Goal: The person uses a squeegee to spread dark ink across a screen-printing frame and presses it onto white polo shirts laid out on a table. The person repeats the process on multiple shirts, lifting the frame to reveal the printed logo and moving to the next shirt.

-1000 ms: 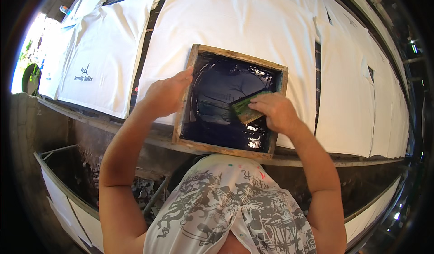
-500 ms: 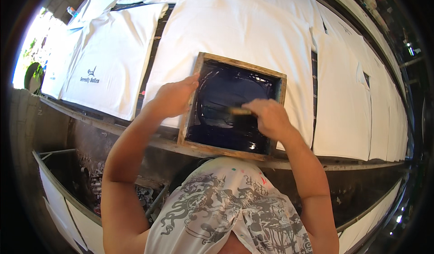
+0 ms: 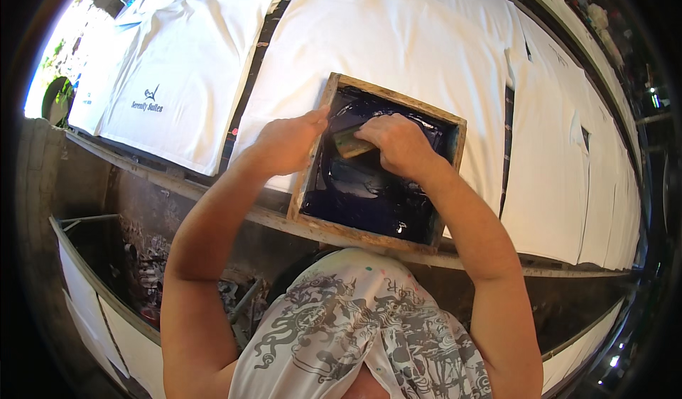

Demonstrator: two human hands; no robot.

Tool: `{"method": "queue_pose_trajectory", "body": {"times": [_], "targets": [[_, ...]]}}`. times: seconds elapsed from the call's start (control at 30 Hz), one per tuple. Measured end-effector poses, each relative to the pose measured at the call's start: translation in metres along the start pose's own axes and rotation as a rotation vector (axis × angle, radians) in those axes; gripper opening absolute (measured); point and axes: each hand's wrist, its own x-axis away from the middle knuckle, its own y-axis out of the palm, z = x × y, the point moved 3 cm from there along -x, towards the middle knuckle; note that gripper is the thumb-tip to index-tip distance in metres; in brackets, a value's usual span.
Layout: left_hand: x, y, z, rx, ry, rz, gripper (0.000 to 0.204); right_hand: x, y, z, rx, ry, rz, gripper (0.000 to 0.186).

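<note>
- A person's right hand (image 3: 401, 144) works inside a shallow wooden frame (image 3: 362, 235), its grip closed around a small, green-stained squeegee (image 3: 351, 144).
- The squeegee stands at the far left of the frame's inside, tilted, its lower part among dark, glossy ink (image 3: 341, 203).
- The left hand (image 3: 290, 143) reaches in from the left, fingers touching the frame's left side near the far corner; how tightly its grip closes cannot be told.
- The frame sits slightly turned over the near part of a broad white shirt (image 3: 405, 44), at the near edge of a long worktop (image 3: 135, 163).
- Ink spreads across the frame's floor, thick at the near end, with bright reflections along the far side.
- To the left, across a dark gap, another white shirt (image 3: 188, 65) lies flat, bearing a small dark print (image 3: 147, 104).
- More white shirts (image 3: 550, 150) lie side by side to the right of the frame.
</note>
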Motion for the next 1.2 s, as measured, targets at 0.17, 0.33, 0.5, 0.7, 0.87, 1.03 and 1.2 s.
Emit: {"method": "queue_pose_trajectory", "body": {"times": [0.17, 0.33, 0.5, 0.7, 0.87, 1.03, 1.2], "targets": [[0.002, -0.004, 0.003, 0.064, -0.036, -0.003, 0.085, 0.03, -0.025, 0.018, -0.034, -0.1, -0.113, 0.044], [0.0, -0.006, 0.005, 0.049, -0.012, 0.018, 0.081, 0.092, -0.04, 0.029, 0.017, 0.037, -0.185, 0.049], [-0.001, 0.008, -0.006, -0.017, 0.036, 0.079, 0.075, 0.135, -0.032, -0.015, 0.054, 0.148, -0.067, 0.052], [0.0, -0.002, 0.005, 0.011, -0.027, -0.016, 0.088, 0.149, -0.008, -0.082, 0.162, 0.278, 0.051, 0.043], [0.0, 0.004, -0.003, 0.03, 0.054, 0.066, 0.084, 0.156, 0.001, -0.114, 0.181, 0.344, 0.084, 0.042], [0.0, 0.019, -0.017, 0.254, 0.105, 0.127, 0.09, 0.16, 0.002, -0.129, 0.157, 0.372, 0.097, 0.045], [0.019, 0.047, -0.037, 0.624, 0.01, 0.248, 0.074, 0.16, 0.0, -0.132, 0.117, 0.366, 0.135, 0.047]]}}
